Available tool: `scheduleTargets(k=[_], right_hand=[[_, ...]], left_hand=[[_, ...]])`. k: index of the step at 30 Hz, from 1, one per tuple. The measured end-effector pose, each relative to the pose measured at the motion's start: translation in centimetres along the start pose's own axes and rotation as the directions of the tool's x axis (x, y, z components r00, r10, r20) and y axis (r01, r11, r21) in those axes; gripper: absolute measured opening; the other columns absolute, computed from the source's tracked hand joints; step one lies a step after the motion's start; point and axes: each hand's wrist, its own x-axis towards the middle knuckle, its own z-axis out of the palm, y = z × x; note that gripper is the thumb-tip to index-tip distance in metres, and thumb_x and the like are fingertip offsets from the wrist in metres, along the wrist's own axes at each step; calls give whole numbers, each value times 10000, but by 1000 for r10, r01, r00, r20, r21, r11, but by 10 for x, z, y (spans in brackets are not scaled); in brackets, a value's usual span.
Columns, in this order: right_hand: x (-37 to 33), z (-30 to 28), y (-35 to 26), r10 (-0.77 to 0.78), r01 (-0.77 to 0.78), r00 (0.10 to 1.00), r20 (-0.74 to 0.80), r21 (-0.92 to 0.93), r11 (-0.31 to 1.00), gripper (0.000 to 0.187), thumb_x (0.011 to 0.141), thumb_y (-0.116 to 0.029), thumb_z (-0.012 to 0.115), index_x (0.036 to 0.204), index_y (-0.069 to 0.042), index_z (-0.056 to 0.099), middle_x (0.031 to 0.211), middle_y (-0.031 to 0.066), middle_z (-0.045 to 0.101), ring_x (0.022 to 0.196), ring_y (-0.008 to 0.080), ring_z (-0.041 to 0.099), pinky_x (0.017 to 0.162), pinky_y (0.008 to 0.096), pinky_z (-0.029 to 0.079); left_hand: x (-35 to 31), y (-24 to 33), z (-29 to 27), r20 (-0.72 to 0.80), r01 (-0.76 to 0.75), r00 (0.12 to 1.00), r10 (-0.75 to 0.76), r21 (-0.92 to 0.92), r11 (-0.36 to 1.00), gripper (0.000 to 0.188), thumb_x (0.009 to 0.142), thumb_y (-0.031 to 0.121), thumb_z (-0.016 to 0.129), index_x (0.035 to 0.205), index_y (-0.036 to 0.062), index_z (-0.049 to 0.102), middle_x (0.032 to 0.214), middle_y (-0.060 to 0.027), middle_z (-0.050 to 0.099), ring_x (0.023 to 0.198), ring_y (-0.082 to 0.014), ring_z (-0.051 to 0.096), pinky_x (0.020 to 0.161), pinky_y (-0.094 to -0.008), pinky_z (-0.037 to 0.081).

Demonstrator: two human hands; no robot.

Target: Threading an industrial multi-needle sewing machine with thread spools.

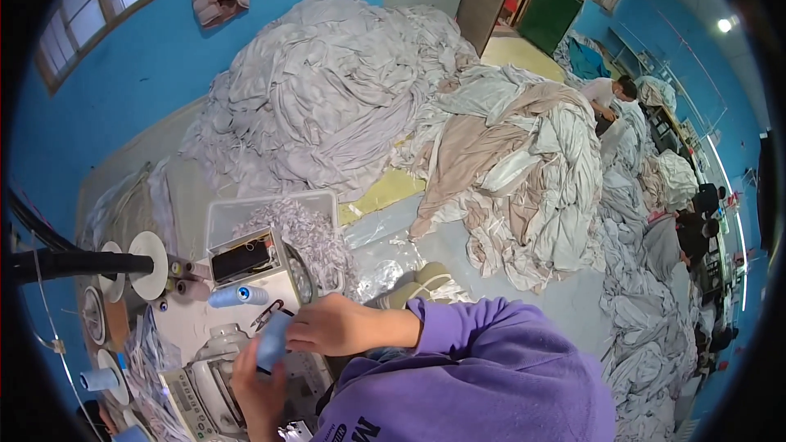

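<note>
A light blue thread cone [273,342] is tilted between my two hands above the white sewing machine [214,393]. My left hand [257,389] is closed round its lower side. From the right, my right hand [332,326] reaches across with its fingers closed on the upper part of the same cone. Another light blue thread cone [233,296] lies on its side on the white machine table, just beyond my hands. Dark-handled scissors or snips [270,311] lie beside it. My fingers partly hide the held cone.
A plastic bin [214,217] of fabric scraps stands beyond the table, near an open box [246,258] holding a dark phone-like object. Thread spools crowd the left around a black pole [74,264]. Large fabric heaps [319,90] cover much floor; another person [610,96] sits far right.
</note>
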Motion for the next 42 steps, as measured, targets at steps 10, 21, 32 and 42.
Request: scheduleTargets(k=[10, 21, 32, 42], right_hand=[[19, 19, 12, 159, -73, 981, -113, 545, 836, 112, 801, -90, 682, 882, -14, 671, 850, 103, 603, 758, 207, 592, 648, 310, 469], [119, 42, -15, 186, -378, 846, 500, 808, -452, 212, 998, -240, 425, 885, -72, 489, 1253, 84, 524, 1020, 193, 590, 559, 221, 433], [158, 88, -42, -242, -255, 906, 347, 905, 341, 626, 769, -315, 730, 1254, 2, 493, 925, 37, 629, 833, 108, 587, 726, 251, 459], [300, 119, -71, -34, 45, 999, -30, 650, 759, 333, 766, -177, 754, 1024, -16, 617, 821, -12, 627, 682, 51, 531, 618, 217, 444]], left_hand=[[-33, 0, -25, 287, 422, 906, -310, -638, 644, 531, 816, 137, 687, 1276, -53, 500, 1166, -106, 580, 1049, -175, 544, 919, -292, 429], [-58, -12, -47, 143, 133, 867, -477, -990, -54, 630, 922, 326, 565, 1384, -47, 355, 1129, -127, 573, 1002, -198, 577, 797, -293, 475], [-73, -20, -60, 16, 138, 850, -527, -972, 193, 621, 945, 277, 557, 1423, -25, 303, 1307, -127, 491, 1148, -203, 507, 978, -337, 394], [-109, 7, -147, -285, -125, 936, -207, -818, 561, 241, 879, 140, 644, 1051, -29, 651, 1067, -166, 651, 1024, -297, 622, 857, -372, 500]])
